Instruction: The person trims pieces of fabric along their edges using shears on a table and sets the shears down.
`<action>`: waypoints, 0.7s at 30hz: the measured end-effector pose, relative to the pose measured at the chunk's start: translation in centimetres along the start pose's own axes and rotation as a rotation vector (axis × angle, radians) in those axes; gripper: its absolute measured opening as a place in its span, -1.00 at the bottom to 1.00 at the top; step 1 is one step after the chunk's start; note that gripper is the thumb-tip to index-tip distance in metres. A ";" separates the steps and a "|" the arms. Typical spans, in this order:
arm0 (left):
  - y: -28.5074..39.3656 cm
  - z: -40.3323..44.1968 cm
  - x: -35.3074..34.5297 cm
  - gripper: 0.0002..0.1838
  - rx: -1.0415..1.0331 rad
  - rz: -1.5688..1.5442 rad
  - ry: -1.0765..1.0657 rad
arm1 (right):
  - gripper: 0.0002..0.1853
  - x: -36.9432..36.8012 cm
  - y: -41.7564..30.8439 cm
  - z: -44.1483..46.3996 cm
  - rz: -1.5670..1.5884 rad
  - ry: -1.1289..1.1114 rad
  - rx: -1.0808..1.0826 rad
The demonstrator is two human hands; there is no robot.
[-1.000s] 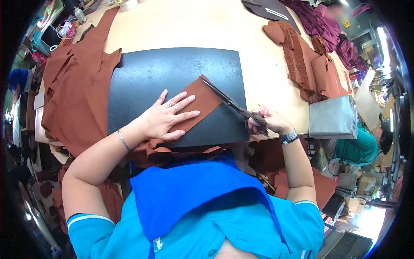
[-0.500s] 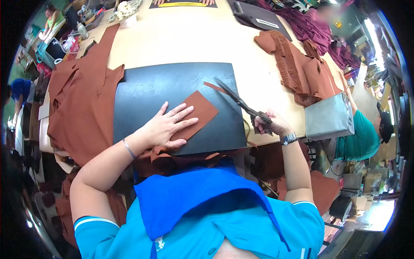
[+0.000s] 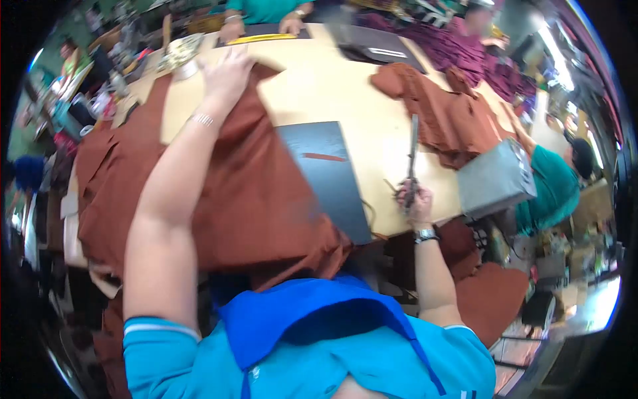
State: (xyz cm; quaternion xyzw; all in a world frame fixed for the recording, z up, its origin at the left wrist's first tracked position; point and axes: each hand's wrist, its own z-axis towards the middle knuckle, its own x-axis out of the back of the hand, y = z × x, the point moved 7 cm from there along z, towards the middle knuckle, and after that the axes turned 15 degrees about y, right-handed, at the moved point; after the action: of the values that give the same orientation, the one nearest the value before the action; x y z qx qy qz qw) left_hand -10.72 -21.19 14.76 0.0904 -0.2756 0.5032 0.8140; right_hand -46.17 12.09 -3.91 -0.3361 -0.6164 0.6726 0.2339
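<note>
My left hand (image 3: 228,74) is stretched far forward at the upper end of a large brown leather piece (image 3: 256,199). Its fingers look spread, though motion blurs them. The leather runs back toward my apron and covers the left part of a dark cutting mat (image 3: 325,183). On the bare part of the mat lies a thin brown strip (image 3: 323,157). To the right of the mat, my right hand (image 3: 415,203) is closed around dark scissors (image 3: 413,149), whose blades point forward, away from me. The small brown rectangle is out of sight.
More brown leather (image 3: 119,179) drapes over the table's left side. Gathered brown pieces (image 3: 452,113) and a grey box (image 3: 495,179) stand at the right. Across the table, another person's hands (image 3: 290,24) rest by a yellow strip (image 3: 259,38). Purple material (image 3: 458,56) lies at far right.
The large leather piece now spreads over the mat's left part. My left hand has moved from the small rectangle far forward. My right hand has turned the scissors to point forward, off the mat.
</note>
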 end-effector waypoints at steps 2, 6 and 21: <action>-1.0 1.8 1.2 -0.49 0.186 -0.065 0.348 | -0.82 0.0 0.1 0.1 0.030 0.003 -0.046; 5.3 -4.4 8.3 -0.26 0.079 -0.157 -0.235 | -0.83 1.0 1.3 0.8 0.031 -0.004 -0.074; 8.4 -21.7 10.4 -0.05 0.129 -0.351 -0.675 | -0.76 0.5 0.0 0.3 -0.105 0.116 0.020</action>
State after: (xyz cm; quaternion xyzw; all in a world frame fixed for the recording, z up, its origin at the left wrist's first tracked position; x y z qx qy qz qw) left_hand -6.68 0.03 1.18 0.3476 -0.4762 0.3144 0.7440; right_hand -46.70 12.28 -4.04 -0.3396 -0.6119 0.6448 0.3074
